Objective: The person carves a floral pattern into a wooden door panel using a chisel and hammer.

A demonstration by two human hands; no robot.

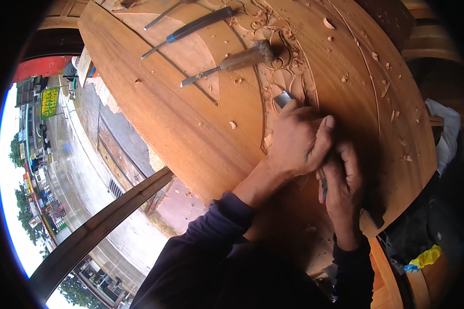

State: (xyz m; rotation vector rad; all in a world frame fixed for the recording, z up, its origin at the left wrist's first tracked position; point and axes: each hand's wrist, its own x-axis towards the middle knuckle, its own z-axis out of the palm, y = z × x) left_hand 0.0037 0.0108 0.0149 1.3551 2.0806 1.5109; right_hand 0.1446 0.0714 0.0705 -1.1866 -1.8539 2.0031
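Both my hands are closed around one chisel, whose wide steel blade point(282, 99) sticks out past my left fingers onto the carved leaf pattern point(286, 80) of a wooden panel point(191, 134). My left hand point(296, 139) wraps the chisel low down, close to its blade. Behind it my right hand point(344, 180) grips the handle end, most of which the fingers hide. Beyond my hands lie a chisel with a worn wooden handle point(242, 58), another with a dark handle and blue collar point(201, 24), and a thin-shafted tool point(162, 14) at the top edge.
Curled wood shavings point(345, 77) are scattered over the panel. A dark block-like object point(372, 219) sits at the panel's near right edge. Right of the panel are a black bag point(423, 232) and a yellow wrapper point(426, 257). A wooden post point(103, 224) and a street show at left.
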